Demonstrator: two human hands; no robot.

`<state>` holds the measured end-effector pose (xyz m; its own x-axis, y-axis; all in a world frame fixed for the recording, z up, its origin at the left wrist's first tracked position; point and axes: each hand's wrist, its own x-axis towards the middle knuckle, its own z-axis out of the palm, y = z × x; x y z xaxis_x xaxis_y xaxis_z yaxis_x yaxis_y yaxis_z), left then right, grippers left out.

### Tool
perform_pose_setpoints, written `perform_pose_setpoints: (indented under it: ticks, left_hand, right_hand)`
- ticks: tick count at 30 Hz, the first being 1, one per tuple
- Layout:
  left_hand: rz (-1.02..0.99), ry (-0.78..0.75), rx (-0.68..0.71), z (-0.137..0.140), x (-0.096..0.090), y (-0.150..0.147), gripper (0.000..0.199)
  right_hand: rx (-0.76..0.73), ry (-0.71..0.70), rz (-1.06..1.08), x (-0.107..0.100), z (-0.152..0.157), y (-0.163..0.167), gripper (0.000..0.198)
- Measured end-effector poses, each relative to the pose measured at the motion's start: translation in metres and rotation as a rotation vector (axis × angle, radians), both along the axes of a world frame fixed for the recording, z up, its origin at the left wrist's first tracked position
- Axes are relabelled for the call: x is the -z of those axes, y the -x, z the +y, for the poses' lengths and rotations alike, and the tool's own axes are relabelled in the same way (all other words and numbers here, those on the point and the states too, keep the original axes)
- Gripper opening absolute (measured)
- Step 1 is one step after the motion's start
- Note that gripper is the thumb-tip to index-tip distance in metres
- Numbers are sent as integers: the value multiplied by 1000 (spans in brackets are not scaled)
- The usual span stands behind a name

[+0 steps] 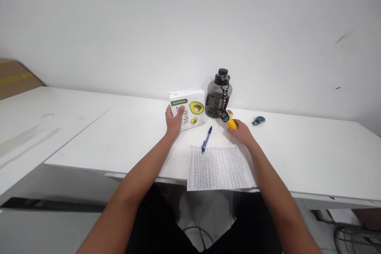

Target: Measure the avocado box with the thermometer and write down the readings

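My left hand [174, 120] grips the left side of a white box [189, 121] with avocado pictures and the words "Meal" on its front, thumb on the face. The box stands upright on the white table. In my right hand [241, 133] is a yellow infrared thermometer [232, 122] with a small dark screen and blue buttons; its front end points toward a large dark water bottle [212, 101] with a black lid and strap. A blue pen [206, 139] lies between my hands, its lower end over a printed sheet [218, 170].
A small blue crumpled wrapper-like object [258, 120] lies to the right of the thermometer. The sheet's lower edge overhangs the table's front edge. A cardboard box [18, 77] stands at far left, and cables [351, 238] lie below at right.
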<state>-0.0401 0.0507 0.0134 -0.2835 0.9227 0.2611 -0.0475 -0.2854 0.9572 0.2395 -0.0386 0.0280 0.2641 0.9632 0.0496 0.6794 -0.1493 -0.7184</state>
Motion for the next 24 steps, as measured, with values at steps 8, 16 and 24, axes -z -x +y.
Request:
perform_pose_setpoints:
  ticks: [8, 16, 24]
  left_hand:
    - [-80, 35, 23, 3, -6, 1, 59]
    - [-110, 66, 149, -6, -5, -7, 59]
    - [-33, 3, 186, -7, -4, -7, 60]
  right_hand:
    - [-468, -186, 334, -4, -12, 22, 60]
    - [-503, -210, 313, 5, -19, 46, 61]
    - [-515, -257, 315, 7, -20, 48, 60]
